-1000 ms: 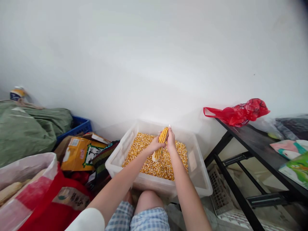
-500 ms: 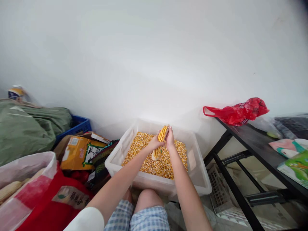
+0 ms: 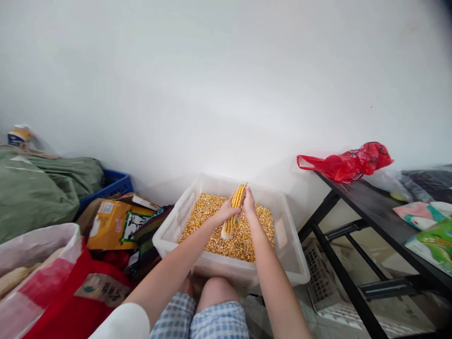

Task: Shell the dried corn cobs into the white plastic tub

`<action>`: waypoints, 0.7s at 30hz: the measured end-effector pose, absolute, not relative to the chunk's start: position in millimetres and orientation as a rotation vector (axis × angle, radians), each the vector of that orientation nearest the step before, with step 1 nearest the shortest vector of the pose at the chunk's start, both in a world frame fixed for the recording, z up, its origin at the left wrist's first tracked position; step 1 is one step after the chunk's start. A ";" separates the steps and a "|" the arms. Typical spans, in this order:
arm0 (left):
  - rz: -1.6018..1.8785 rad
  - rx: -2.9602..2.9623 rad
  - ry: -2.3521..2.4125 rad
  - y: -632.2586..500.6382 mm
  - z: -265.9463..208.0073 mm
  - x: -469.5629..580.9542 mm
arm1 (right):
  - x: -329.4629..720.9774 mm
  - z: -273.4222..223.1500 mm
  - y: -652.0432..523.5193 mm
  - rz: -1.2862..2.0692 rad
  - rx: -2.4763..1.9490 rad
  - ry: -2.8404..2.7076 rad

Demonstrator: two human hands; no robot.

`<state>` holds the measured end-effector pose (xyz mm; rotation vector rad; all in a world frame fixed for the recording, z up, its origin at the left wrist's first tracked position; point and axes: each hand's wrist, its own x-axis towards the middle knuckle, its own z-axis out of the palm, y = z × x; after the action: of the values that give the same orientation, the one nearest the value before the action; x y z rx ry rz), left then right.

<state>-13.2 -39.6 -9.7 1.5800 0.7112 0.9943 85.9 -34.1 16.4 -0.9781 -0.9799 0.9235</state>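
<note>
An ear of yellow corn (image 3: 238,195) is held tilted over the tub, its pale end low and its narrow tip up. My left hand (image 3: 226,210) wraps around the ear's middle. On the upper right side, my right hand (image 3: 249,201) presses against the same ear; its fingertips are partly hidden. Beneath both hands, loose corn kernels (image 3: 201,226) cover the bottom of a white plastic tub (image 3: 165,243). I cannot tell how many kernels are off this ear.
On the left stand a red and white bag (image 3: 60,282) with pale contents, a yellow carton (image 3: 113,223), a blue crate (image 3: 118,183) and a green cloth (image 3: 52,188). A black table (image 3: 367,200) with a red plastic bag (image 3: 349,165) is at the right, a white basket (image 3: 321,278) below.
The hands and the ear stay almost in place over the tub. The view has shifted very slightly, and a little more of the ear's lower part shows.
</note>
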 end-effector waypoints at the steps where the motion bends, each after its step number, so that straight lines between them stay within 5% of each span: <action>1: 1.015 1.585 0.716 -38.9 -9.7 -12.7 | 84.5 16.8 -34.1 0.947 -0.964 -0.962; 21: 0.986 1.610 0.746 -44.2 -0.7 -19.9 | 86.7 14.0 -35.1 1.089 -0.925 -0.972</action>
<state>-19.9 -44.2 -0.7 1.6098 0.7462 0.9859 86.7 -35.1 14.0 -0.9255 -0.9720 1.0886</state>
